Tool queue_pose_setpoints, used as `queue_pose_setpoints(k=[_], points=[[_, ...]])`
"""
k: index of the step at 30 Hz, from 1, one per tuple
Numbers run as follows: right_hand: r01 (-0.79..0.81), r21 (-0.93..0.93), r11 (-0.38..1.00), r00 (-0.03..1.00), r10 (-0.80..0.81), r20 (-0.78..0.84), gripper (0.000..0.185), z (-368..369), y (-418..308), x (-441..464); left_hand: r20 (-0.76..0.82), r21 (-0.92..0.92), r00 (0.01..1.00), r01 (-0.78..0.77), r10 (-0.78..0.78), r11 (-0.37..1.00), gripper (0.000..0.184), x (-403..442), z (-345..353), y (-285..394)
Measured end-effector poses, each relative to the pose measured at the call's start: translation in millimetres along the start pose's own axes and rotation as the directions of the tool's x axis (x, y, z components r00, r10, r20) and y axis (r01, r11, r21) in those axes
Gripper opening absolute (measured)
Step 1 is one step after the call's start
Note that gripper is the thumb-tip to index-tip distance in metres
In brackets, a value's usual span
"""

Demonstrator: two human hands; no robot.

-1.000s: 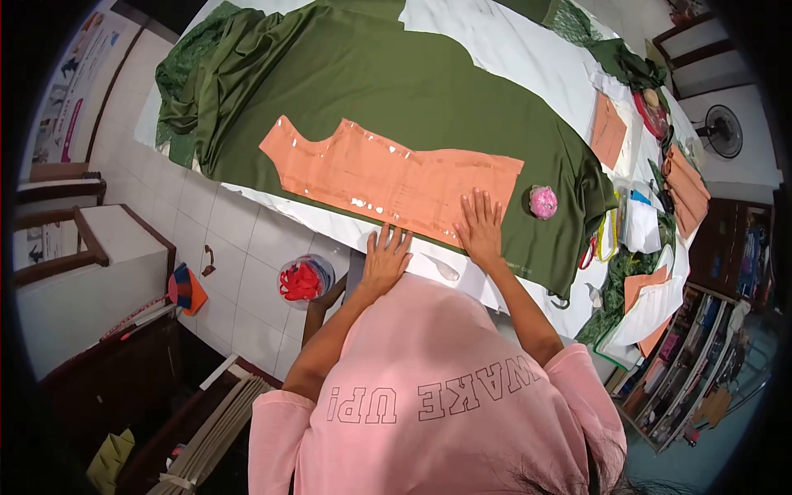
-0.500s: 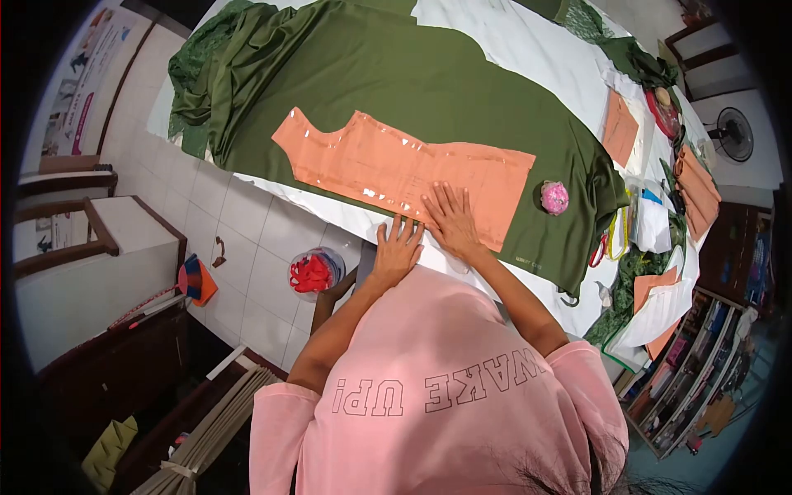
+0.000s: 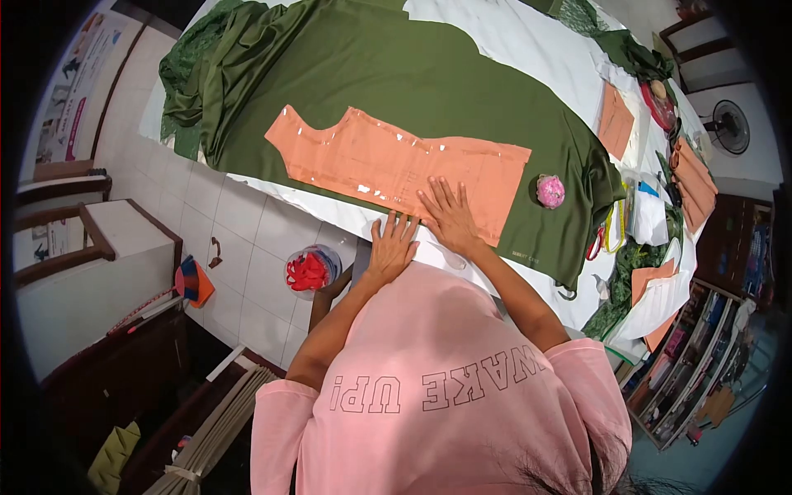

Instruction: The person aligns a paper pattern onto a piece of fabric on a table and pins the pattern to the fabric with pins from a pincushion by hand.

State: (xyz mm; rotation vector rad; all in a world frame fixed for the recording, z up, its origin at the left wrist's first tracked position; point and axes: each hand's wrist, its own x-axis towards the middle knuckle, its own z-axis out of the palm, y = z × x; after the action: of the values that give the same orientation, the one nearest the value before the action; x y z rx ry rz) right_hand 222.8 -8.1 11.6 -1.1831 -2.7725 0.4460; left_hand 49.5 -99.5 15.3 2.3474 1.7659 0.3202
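Note:
An orange paper sewing pattern [image 3: 355, 157], shaped like a bodice piece with shiny tape along its edges, lies flat on olive green fabric [image 3: 396, 74]. My right hand [image 3: 448, 216] rests on the pattern's lower part, palm down, fingers spread. Beside it, my left hand [image 3: 392, 245] lies flat at the near edge of the fabric, its fingertips by the pattern's edge. Neither hand holds anything. Right of the pattern, a round pink pincushion [image 3: 550, 191] sits on the fabric.
The fabric covers much of a white-topped table [image 3: 528, 58]. Orange paper pieces [image 3: 615, 122], a yellow tape measure [image 3: 611, 228] and red-handled scissors [image 3: 596, 245] lie at the right. A clear tub of red material [image 3: 312, 271] stands left of me; a fan [image 3: 730, 128] is at far right.
The whole view has shifted slightly left. Both hands stay flat in nearly the same places, and the pattern, fabric and pincushion keep their arrangement.

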Motion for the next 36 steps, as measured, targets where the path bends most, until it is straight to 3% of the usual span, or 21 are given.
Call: queue_pose_setpoints(k=[4, 8, 12, 16, 19, 21, 23, 27, 28, 31, 36], points=[[0.008, 0.075, 0.997, 1.0, -0.008, -0.003, 0.057, -4, 3, -2, 0.013, 0.05, 1.0, -0.019, 0.018, 0.999, 0.055, 4, -1, 2], [-0.016, -0.017, 1.0, 1.0, 0.016, -0.003, 0.058, -7, 7, -10, 0.038, 0.061, 0.999, 0.002, -0.004, 0.998, 0.056, 3, -1, 3], [-0.19, -0.032, 0.981, 0.982, 0.189, -0.026, 0.06, -6, 27, -28, 0.071, -0.017, 0.997, 0.031, -0.03, 0.999, 0.056, 3, 2, 5], [-0.222, -0.052, 0.974, 0.958, 0.208, -0.196, 0.055, -30, 36, -33, 0.066, -0.011, 0.998, -0.015, 0.016, 1.0, 0.056, 8, 8, 2], [-0.402, 0.469, 0.786, 0.665, 0.603, -0.44, 0.04, -54, 70, -37, 0.075, 0.037, 0.996, -0.048, 0.045, 0.998, 0.054, 7, 6, 1], [-0.502, 0.076, 0.862, 0.723, 0.466, -0.51, 0.023, -76, 102, -51, 0.104, 0.02, 0.994, -0.038, 0.035, 0.999, 0.054, 9, 4, 2], [-0.582, 0.011, 0.813, 0.659, 0.48, -0.579, 0.016, -83, 130, -61, 0.122, 0.019, 0.992, -0.024, 0.022, 1.0, 0.055, 11, 1, 5], [-0.634, 0.036, 0.772, 0.696, 0.59, -0.409, 0.015, -84, 153, -68, 0.146, 0.087, 0.987, -0.081, 0.068, 0.993, 0.055, 15, -6, 8], [-0.628, 0.037, 0.777, 0.7, 0.585, -0.409, 0.015, -84, 155, -67, 0.14, 0.072, 0.988, -0.082, 0.071, 0.994, 0.055, 15, -5, 8], [-0.708, 0.09, 0.7, 0.583, 0.652, -0.485, 0.013, -80, 158, -63, 0.119, 0.046, 0.991, -0.071, 0.065, 0.996, 0.055, 17, -4, 9], [-0.711, 0.105, 0.695, 0.543, 0.638, -0.546, 0.012, -77, 166, -64, 0.122, 0.011, 0.992, -0.048, 0.046, 0.999, 0.055, 16, -5, 10]])
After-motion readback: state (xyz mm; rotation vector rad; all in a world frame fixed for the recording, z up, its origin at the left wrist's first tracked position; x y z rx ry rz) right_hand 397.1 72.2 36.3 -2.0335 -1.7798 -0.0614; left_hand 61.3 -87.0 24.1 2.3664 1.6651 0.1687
